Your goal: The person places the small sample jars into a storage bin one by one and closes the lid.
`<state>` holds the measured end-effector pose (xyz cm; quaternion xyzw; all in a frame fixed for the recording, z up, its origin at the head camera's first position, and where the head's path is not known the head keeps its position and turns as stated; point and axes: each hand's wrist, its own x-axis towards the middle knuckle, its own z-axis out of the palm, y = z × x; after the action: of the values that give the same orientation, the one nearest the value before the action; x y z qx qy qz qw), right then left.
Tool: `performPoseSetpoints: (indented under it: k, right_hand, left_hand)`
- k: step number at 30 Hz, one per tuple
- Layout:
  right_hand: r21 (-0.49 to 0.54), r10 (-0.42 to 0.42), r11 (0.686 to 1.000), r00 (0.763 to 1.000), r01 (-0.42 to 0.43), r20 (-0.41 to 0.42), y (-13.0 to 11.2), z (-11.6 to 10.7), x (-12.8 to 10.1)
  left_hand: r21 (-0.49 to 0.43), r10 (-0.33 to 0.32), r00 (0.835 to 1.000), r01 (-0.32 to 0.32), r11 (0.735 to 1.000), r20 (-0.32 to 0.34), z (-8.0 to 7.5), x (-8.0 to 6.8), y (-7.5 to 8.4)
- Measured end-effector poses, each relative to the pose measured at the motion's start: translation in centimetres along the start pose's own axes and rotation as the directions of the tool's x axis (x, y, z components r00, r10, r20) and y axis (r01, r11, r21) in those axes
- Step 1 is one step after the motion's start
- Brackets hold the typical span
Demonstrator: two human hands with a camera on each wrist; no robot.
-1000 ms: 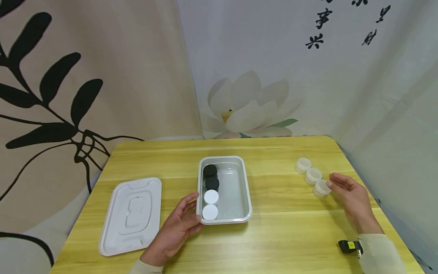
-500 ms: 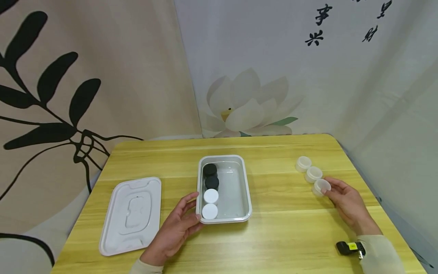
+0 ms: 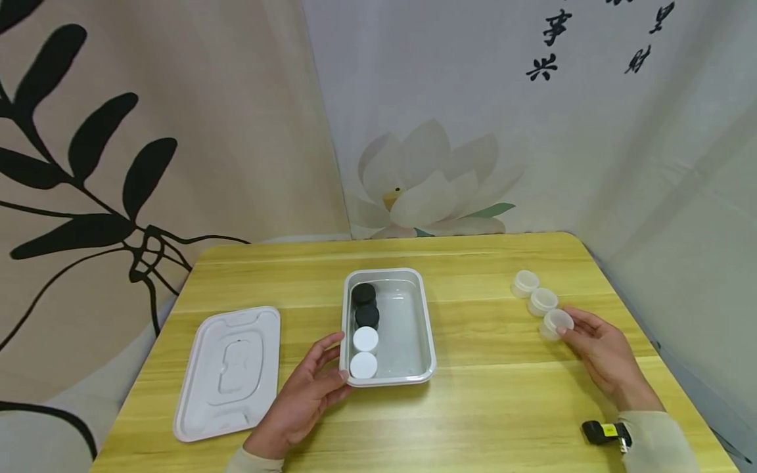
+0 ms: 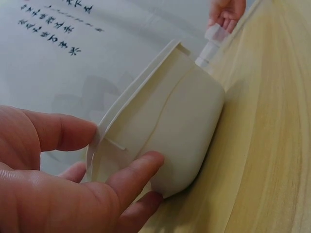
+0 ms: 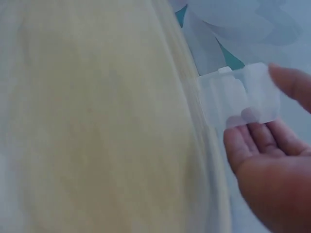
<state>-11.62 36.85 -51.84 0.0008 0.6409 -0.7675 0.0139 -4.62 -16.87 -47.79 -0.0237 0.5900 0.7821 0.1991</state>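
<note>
Right hand (image 3: pixel 606 355): narrow pinch, thumb on one side and fingers on the other, holding the clear container (image 3: pixel 554 323) nearest the person. Container is upright, its round top facing the ceiling and its short axis vertical to the table (image 3: pixel 485 401); cannot tell whether its base touches the wood. Position: right part of the table, near end of a slanting row. Other members of the row, also upright: middle clear container (image 3: pixel 542 301) and far clear container (image 3: pixel 525 284). Row axis runs from near right to far left.

Left hand (image 3: pixel 301 404): holds the grey-white tray (image 3: pixel 405 322) at its near left corner, digits on rim and outer wall. Tray sits mid-table, opening up, long axis pointing away from the person. Along its left wall, parallel to that axis, stands a single file of jars, caps up: two black caps (image 3: pixel 367 315) at the far end, two white caps (image 3: pixel 363 365) nearer. White lid (image 3: pixel 227 371) lies flat to the left, well apart from the tray, long axis leaning rightward at its far end.
</note>
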Motion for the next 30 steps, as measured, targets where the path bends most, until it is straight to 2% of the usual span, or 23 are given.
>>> performPoseSetpoints:
  k: [11,21,30]
  right_hand:
    - [-0.045,-0.041,0.998,0.993,0.046,0.111,-4.0,4.0,0.7]
    - [-0.028,-0.049,0.998,0.969,0.057,0.241,-7.5,10.6,3.4]
    - [-0.075,-0.029,0.996,0.955,0.054,0.295,-7.9,16.7,6.5]
  left_hand:
    - [0.001,-0.007,1.000,0.007,1.000,0.003,0.0,0.0,0.2]
    - [-0.001,-0.006,1.000,0.006,1.000,-0.006,0.1,0.1,-0.1]
    - [-0.005,-0.009,1.000,0.009,1.000,-0.008,0.1,0.1,0.1]
